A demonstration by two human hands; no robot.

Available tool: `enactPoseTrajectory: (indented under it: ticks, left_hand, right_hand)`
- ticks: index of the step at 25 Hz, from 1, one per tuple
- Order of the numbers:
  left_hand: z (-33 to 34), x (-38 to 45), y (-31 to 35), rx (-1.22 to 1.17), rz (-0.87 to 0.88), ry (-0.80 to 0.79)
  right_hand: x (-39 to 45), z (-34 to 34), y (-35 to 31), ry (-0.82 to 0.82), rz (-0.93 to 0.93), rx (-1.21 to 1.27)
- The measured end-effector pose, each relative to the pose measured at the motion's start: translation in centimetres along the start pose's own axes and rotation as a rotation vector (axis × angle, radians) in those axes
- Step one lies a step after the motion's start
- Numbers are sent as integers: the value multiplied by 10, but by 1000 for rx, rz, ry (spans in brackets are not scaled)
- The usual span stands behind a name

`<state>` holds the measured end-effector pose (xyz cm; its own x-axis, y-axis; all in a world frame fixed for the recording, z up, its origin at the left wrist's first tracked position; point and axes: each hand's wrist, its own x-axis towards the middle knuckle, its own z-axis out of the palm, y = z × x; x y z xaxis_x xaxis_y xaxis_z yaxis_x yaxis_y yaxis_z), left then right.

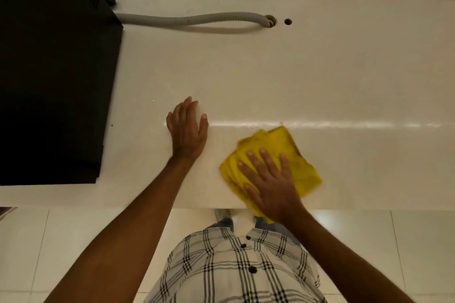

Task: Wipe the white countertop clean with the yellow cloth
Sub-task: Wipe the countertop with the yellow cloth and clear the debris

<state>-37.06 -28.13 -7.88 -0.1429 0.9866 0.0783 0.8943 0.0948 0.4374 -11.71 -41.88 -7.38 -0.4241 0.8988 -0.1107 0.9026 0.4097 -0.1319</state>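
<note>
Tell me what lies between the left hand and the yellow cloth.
Nothing: in the head view, only bare white countertop separates the flat left hand from the yellow cloth under the right hand.

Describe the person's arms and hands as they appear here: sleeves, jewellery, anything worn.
Both forearms are bare up to the bottom edge of the picture; no sleeve shows. The left hand and right hand wear no gloves, and no rings, watch or bracelet are visible on the fingers or wrists. The only clothing in view is a white button-up shirt with dark plaid lines and dark buttons.
</note>
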Motion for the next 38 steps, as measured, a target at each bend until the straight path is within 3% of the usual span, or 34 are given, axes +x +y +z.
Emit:
enactPoseTrajectory:
  ticks: [3,9,13,15,18,21,24,28,32,38]
  left_hand:
    - [-13,-9,-22,113,-19,-11]
    - [-33,-26,-64,161,-181,-32]
    - [-43,-14,-77,97,-205,-28]
    - [-42,-14,-77,121,-163,-29]
    - [-33,-22,-75,180,-121,-56]
    - [-31,-26,-76,169,-131,-64]
    - [-32,-23,-76,122,-158,-49]
    - [-33,-24,-76,1,-175,-3]
    - [-33,-23,-80,-79,-160,35]
    - [-26,-21,-76,97,-143,-2]
  right_hand:
    - [-16,-3,6,-38,134,30]
    - [74,-1,-106,-93,-302,78]
    - [183,2,-127,-46,-344,68]
    - [232,-1,-101,24,-265,80]
    - [263,-7,-26,87,11,87]
    - [213,-12,30,172,234,70]
    - [115,-6,-12,92,334,79]
    - [60,6,-115,-68,-23,101]
    - [180,1,-134,-37,-211,83]
    - [329,-13,-92,-33,-222,62]
